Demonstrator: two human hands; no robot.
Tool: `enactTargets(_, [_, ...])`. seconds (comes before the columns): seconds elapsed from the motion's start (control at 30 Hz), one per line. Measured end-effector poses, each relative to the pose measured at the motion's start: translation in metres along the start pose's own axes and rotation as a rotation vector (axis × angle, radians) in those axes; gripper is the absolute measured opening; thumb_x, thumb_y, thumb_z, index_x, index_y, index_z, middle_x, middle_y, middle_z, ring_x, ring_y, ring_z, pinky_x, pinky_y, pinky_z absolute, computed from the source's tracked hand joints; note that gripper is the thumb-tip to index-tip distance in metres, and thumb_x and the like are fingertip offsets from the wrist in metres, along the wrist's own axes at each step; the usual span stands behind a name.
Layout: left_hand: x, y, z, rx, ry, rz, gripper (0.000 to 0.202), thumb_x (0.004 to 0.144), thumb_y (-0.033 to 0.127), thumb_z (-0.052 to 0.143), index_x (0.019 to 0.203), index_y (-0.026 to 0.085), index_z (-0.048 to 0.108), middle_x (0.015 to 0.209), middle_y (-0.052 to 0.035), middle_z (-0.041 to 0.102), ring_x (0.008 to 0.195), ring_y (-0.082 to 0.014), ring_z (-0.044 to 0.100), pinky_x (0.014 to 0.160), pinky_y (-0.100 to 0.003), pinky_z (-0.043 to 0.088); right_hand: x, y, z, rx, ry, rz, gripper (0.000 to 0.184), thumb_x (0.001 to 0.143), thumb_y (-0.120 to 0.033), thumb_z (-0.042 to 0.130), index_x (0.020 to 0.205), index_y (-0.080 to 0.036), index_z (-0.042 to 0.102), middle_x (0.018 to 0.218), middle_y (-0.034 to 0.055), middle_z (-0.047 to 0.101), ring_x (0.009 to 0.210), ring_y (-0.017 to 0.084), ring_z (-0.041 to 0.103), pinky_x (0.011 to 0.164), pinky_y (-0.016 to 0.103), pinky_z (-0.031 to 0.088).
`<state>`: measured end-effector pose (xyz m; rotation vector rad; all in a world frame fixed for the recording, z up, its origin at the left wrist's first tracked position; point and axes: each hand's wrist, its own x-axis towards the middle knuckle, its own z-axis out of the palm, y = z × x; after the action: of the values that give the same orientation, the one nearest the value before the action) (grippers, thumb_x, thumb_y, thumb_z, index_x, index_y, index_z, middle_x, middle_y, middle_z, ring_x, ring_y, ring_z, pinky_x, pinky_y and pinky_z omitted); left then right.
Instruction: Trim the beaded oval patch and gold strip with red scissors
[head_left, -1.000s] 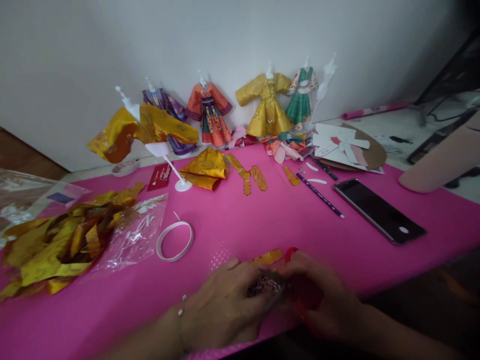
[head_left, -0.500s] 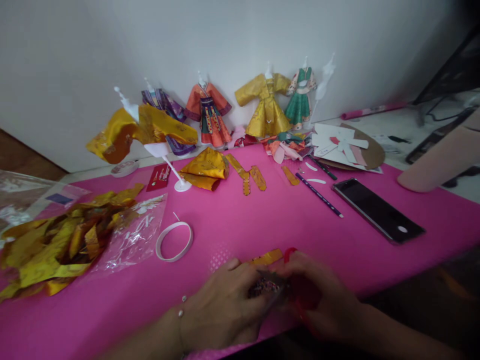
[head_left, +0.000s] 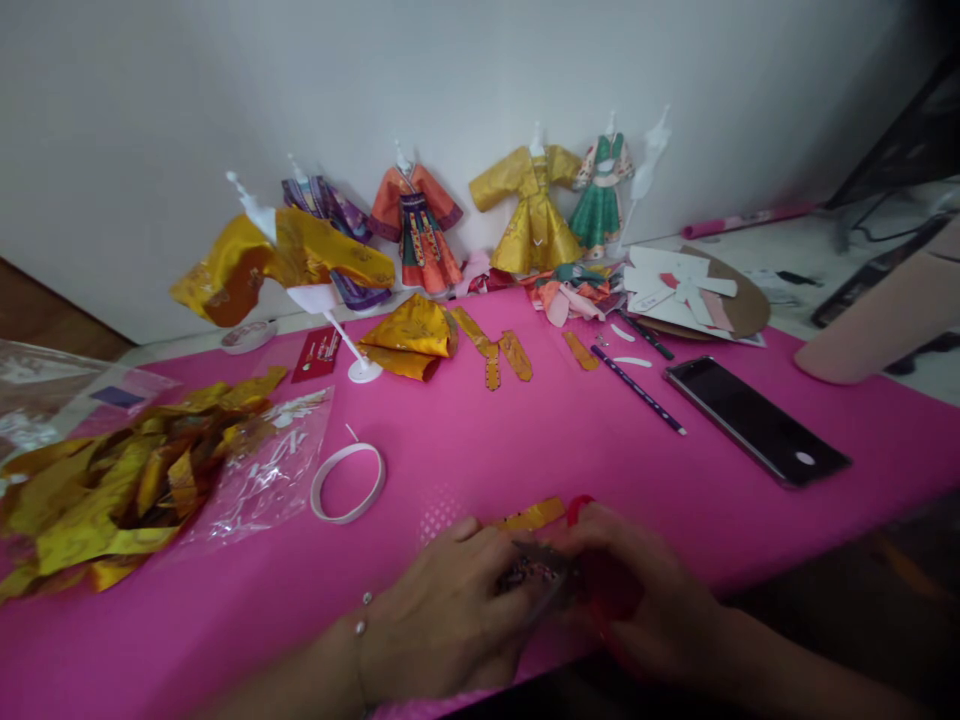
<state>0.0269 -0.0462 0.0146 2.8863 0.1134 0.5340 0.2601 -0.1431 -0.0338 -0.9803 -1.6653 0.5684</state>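
Near the front edge of the pink mat, my right hand (head_left: 660,590) grips red-handled scissors (head_left: 581,510). Their blades point left, parted around a small dark piece with a fine speckled print (head_left: 529,572). My left hand (head_left: 450,605), with a thin beaded bracelet at the wrist, is closed on that piece, its fingertips close to the blades. Much of the piece is hidden under the fingers. A gold fabric strip (head_left: 534,515) lies just beyond both hands.
On the pink mat (head_left: 450,440) are a roll of white tape (head_left: 349,483), a phone (head_left: 757,420), a purple pen (head_left: 637,390) and gold cut pieces (head_left: 514,355). Gold scraps (head_left: 112,490) heap at left. Dressed miniature mannequins (head_left: 416,225) line the wall.
The scissor blades look slightly closer together over the speckled piece. Both hands stay in almost the same place, and the things on the mat have not moved.
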Motion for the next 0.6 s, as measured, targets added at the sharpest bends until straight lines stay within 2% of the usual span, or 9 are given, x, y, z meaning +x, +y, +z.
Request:
enactTargets(0.17, [-0.0025, -0.0023, -0.0003, -0.035, 0.037, -0.001, 0.02, 0.111, 0.021, 0.055, 0.131, 0.021, 0.058, 0.113, -0.0093, 0.079, 0.093, -0.0226, 0.074, 0.076, -0.035, 0.057, -0.0018, 0.0013, 0.0014, -0.007, -0.002, 0.015, 0.065, 0.077, 0.001, 0.065, 0.133, -0.032, 0.064, 0.107, 0.0049, 0.077, 0.09, 0.024, 0.076, 0.075, 0.037, 0.062])
enactTargets(0.37, [-0.0039, -0.0047, -0.0025, -0.102, 0.062, -0.017, 0.021, 0.111, 0.025, 0.057, 0.132, 0.021, 0.059, 0.118, -0.0107, 0.078, 0.096, -0.0233, 0.074, 0.08, -0.033, 0.059, -0.0014, -0.0004, 0.0013, -0.005, 0.013, 0.015, 0.06, 0.081, -0.003, 0.07, 0.132, -0.033, 0.063, 0.104, 0.0032, 0.076, 0.087, 0.023, 0.074, 0.073, 0.035, 0.06])
enactTargets(0.5, [-0.0054, -0.003, -0.0075, -0.178, 0.019, -0.07, 0.025, 0.114, 0.036, 0.058, 0.134, 0.022, 0.059, 0.123, -0.0123, 0.077, 0.104, -0.0247, 0.073, 0.087, -0.035, 0.06, -0.0023, 0.0, 0.0011, -0.004, 0.019, 0.018, 0.061, 0.082, -0.002, 0.07, 0.133, -0.034, 0.063, 0.106, 0.0041, 0.076, 0.091, 0.024, 0.075, 0.075, 0.036, 0.06])
enactTargets(0.6, [-0.0054, -0.0025, -0.0096, -0.177, 0.048, -0.087, 0.019, 0.117, 0.031, 0.051, 0.132, 0.022, 0.06, 0.125, -0.0118, 0.076, 0.102, -0.0227, 0.073, 0.086, -0.033, 0.059, -0.0038, 0.0017, 0.0016, 0.004, 0.017, 0.029, 0.06, 0.082, -0.003, 0.072, 0.133, -0.033, 0.063, 0.105, 0.004, 0.075, 0.09, 0.025, 0.074, 0.074, 0.037, 0.06])
